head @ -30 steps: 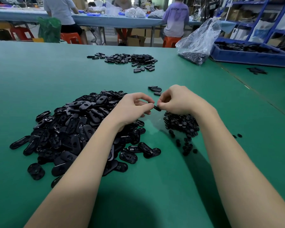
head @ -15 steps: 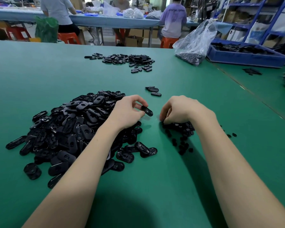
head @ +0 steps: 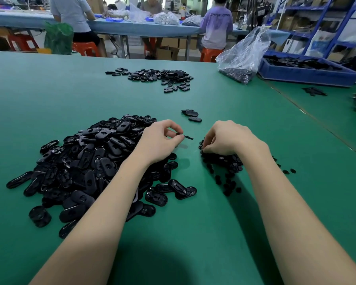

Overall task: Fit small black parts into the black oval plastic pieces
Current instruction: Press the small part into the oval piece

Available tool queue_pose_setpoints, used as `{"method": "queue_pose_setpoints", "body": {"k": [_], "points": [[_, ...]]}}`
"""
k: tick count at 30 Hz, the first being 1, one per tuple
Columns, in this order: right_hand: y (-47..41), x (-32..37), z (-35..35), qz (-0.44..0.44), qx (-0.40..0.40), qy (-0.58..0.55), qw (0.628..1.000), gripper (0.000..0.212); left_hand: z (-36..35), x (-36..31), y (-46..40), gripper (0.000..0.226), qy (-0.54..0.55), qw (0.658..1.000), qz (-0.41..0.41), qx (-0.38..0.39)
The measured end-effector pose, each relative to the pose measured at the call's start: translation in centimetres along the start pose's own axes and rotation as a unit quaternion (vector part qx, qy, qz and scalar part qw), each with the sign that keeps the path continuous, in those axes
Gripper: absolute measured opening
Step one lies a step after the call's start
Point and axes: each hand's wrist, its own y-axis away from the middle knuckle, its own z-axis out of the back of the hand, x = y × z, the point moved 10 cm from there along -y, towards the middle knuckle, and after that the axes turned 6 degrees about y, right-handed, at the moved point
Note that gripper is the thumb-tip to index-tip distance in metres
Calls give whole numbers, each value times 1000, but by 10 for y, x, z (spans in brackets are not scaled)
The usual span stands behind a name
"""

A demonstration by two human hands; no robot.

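I see my left hand (head: 160,140) raised a little above the green table (head: 193,233), which has a matte, smooth surface. Its thumb and forefinger pinch one black oval piece (head: 185,137) by the near end; the piece shows edge-on to the camera, so it looks like a thin flat strip pointing to the right. The other fingers of this hand are curled.

My right hand (head: 224,138) rests on the small heap of black parts (head: 222,163), fingers bent down into it. I cannot tell if the fingertips already hold one part, because they are hidden under the hand. These parts are tiny, round and dark, like buttons; some lie scattered just beside the heap.

Under my left forearm lies the big pile of oval pieces (head: 86,161). They are glossy hard plastic, long with rounded ends, many with a hole or a hollow in the middle. Two or three oval pieces (head: 192,116) lie apart, beyond the hands.

Farther away is another flat group of the black pieces (head: 158,76). At the right stands a crumpled clear plastic bag (head: 243,56) with dark content, beside a blue tray (head: 308,74) with straight walls.
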Motion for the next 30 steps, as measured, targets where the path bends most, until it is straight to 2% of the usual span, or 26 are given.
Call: {"method": "queue_pose_setpoints", "body": {"k": [2, 4, 7, 10, 21, 27, 30], "points": [[-2, 1, 2, 16, -5, -33, 999, 6, 1, 1, 0, 5, 23, 1000, 3, -4], [-2, 3, 7, 42, -10, -135, 990, 7, 1, 4, -1, 8, 57, 998, 17, -8], [0, 6, 16, 79, -20, -275, 958, 11, 0, 10, -1, 7, 135, 990, 48, -8], [1, 7, 18, 84, -14, -359, 930, 7, -3, 11, -1, 6, 209, 976, 63, 1], [1, 5, 17, 56, -21, -389, 919, 6, -12, 9, 0, 22, 330, 938, 104, 35], [-1, 8, 18, 50, -44, -397, 916, 7, -14, 8, 0, 21, 329, 938, 95, 50], [-2, 8, 18, 38, -55, -395, 916, 17, -15, 6, 1, 22, 328, 939, 88, 56]]}}
